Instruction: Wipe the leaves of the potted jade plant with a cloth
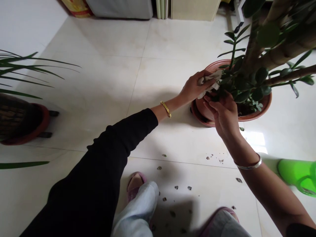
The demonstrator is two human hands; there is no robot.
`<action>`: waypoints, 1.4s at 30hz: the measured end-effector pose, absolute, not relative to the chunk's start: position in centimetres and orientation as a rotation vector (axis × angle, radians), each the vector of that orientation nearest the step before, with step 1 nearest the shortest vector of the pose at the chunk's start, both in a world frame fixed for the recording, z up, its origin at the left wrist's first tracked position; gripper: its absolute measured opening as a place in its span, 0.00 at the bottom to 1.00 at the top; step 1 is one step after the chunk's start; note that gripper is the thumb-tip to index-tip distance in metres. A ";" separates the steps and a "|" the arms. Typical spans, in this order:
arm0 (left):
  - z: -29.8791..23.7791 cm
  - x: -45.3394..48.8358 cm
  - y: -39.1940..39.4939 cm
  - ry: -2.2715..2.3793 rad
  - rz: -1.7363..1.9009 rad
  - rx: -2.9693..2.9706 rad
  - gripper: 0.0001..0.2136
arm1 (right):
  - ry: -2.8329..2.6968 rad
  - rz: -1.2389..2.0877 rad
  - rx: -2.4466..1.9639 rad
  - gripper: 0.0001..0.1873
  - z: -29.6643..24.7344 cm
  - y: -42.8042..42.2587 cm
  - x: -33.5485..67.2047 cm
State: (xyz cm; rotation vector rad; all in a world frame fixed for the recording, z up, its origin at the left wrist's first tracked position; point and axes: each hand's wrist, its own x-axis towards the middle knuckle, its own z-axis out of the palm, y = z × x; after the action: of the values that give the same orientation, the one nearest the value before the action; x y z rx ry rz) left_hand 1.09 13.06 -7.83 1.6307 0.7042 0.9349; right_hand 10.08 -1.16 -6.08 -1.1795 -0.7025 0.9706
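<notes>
Glazed cream tile floor [98, 82], scattered with dark dried leaf fragments [187, 188]. Thick-stemmed green jade plant [251, 79] with glossy round leaves, in a round terracotta-red pot [268, 102], foliage over the rim. Left hand [193, 87], gold bangle [166, 109] at wrist, pinches a crumpled white cloth [209, 80] against the leaves. Right hand [223, 117], silver bangle [248, 164] at wrist, fingers loosely spread, reaches beneath the foliage.

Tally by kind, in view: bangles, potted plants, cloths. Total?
Bangles: 2 (gold bangle, silver bangle)
Potted plants: 2 (round-leaved potted plant, long-leaved potted plant)
Cloths: 1 (white cloth, held in left hand)
Total: 5
</notes>
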 end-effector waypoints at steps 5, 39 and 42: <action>-8.3 1.5 13.1 0.651 0.942 1.829 0.18 | -0.689 0.941 -1.117 0.31 -6.1 -1.0 9.7; -8.4 1.6 13.9 0.647 0.914 1.639 0.12 | -0.781 0.959 -1.188 0.29 -6.3 -1.6 10.4; -8.3 0.2 13.9 0.763 0.958 1.550 0.11 | -0.871 0.946 -1.208 0.32 -6.4 -2.3 10.4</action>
State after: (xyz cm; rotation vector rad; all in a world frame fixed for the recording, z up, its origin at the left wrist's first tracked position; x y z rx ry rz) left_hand 0.23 13.93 -8.35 1.5498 0.7625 0.9582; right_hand 10.37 -2.28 -6.42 -1.2080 -0.8712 0.9463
